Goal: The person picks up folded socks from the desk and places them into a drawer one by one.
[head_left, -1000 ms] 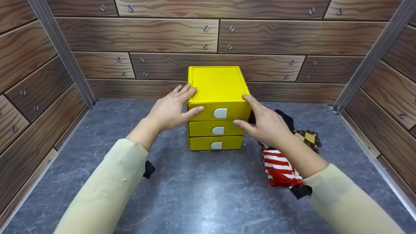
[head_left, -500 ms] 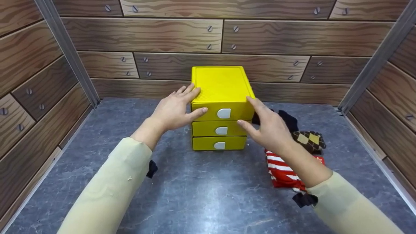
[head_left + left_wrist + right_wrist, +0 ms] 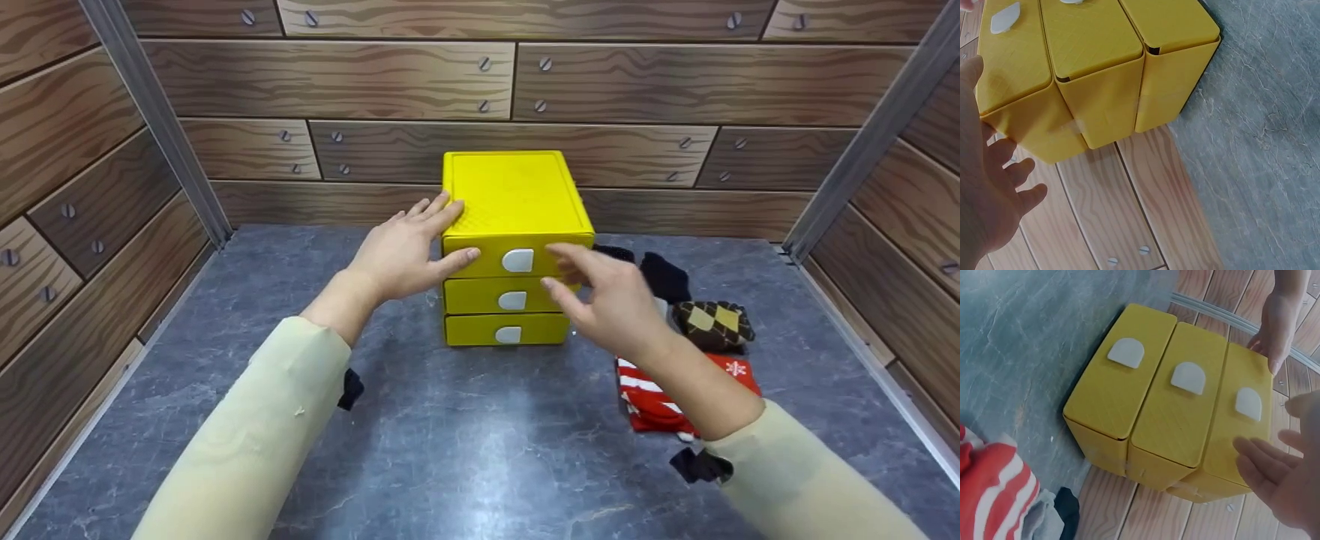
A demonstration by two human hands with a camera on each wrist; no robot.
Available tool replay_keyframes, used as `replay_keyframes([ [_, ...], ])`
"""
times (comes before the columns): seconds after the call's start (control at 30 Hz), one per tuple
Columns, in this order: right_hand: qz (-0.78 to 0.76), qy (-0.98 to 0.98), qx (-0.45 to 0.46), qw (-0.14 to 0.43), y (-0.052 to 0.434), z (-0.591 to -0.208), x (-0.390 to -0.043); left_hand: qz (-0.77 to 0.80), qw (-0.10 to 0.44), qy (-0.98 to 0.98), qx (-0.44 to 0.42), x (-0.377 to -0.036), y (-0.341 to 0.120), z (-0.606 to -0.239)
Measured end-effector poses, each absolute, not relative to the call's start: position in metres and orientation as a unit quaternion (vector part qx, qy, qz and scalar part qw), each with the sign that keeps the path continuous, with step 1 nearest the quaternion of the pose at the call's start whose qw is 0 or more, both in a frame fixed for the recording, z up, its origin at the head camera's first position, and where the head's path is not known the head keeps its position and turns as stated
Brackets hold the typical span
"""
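Looking down from the head view, we see the grey marbled worktop (image 3: 450, 435) filling the lower half of the frame, walled by wood-patterned panels (image 3: 337, 75) at the top and both sides. At the centre of the frame stands the yellow drawer unit (image 3: 514, 217), upright, its three drawers all pushed in, each with a white half-round handle (image 3: 517, 260). Our left hand (image 3: 401, 251) rests against the unit's upper left corner, fingers straight over the top edge and thumb laid along the top drawer's front; its grip is wide and flat, closed round nothing. Our right hand (image 3: 611, 304) hovers just right of centre, in front of the unit's right edge, fingers loosely spread and blurred, its grip wide and empty; in the right wrist view the fingertips (image 3: 1258, 461) lie just beside the top drawer's face, and we cannot tell whether they touch. In the right middle of the frame lie socks: a red-and-white striped sock (image 3: 660, 390), an argyle sock (image 3: 712, 324) above it, and a dark sock (image 3: 664, 274) nearest the unit.
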State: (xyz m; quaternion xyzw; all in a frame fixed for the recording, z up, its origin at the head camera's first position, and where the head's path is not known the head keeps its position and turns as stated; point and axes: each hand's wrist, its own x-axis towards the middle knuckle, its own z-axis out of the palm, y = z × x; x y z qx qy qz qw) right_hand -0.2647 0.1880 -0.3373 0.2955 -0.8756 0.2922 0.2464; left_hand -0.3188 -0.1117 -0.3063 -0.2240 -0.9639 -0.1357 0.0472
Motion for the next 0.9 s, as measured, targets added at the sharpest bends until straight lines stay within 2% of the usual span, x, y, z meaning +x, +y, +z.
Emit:
replay_keyframes([
  [0.17, 0.31, -0.887, 0.291, 0.178, 0.184, -0.339, -0.27, -0.136, 0.042, -0.964, -0.223, -0.318, -0.111, -0.304],
  [0.4, 0.328, -0.89, 0.283, 0.145, 0.177, -0.34, -0.281, -0.138, 0.042, -0.964, -0.223, -0.319, -0.11, -0.303],
  [0.57, 0.344, -0.884, 0.288, 0.131, 0.172, -0.343, -0.285, -0.138, 0.042, -0.964, -0.223, -0.319, -0.112, -0.302],
  [0.9, 0.357, -0.872, 0.303, 0.141, 0.169, -0.346, -0.279, -0.14, 0.025, -0.965, -0.22, -0.32, -0.114, -0.299],
])
